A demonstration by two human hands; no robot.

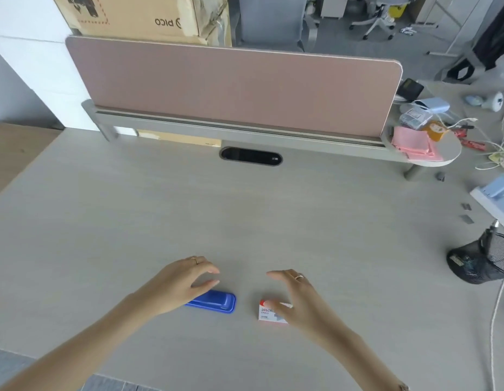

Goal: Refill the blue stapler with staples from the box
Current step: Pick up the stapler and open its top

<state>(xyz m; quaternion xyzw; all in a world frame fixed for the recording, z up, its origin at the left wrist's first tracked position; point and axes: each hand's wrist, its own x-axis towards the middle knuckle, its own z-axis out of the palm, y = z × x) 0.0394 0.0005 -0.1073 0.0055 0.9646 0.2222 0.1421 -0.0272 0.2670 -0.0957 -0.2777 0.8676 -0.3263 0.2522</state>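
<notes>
The blue stapler (217,301) lies flat and closed on the pale desk (245,210), near its front edge. My left hand (180,283) hovers over the stapler's left end with fingers spread, covering part of it, holding nothing. To the right lies a small white and red staple box (269,313), closed as far as I can tell. My right hand (298,301) is above the box's right side with fingers apart, hiding that side; whether it touches the box is unclear.
A pink divider panel (239,88) runs along the desk's back, with a black cable slot (250,156) in front of it. At the right stand a black mesh basket (484,261), a white cable (496,320), loose staple strips (467,213) and assorted clutter.
</notes>
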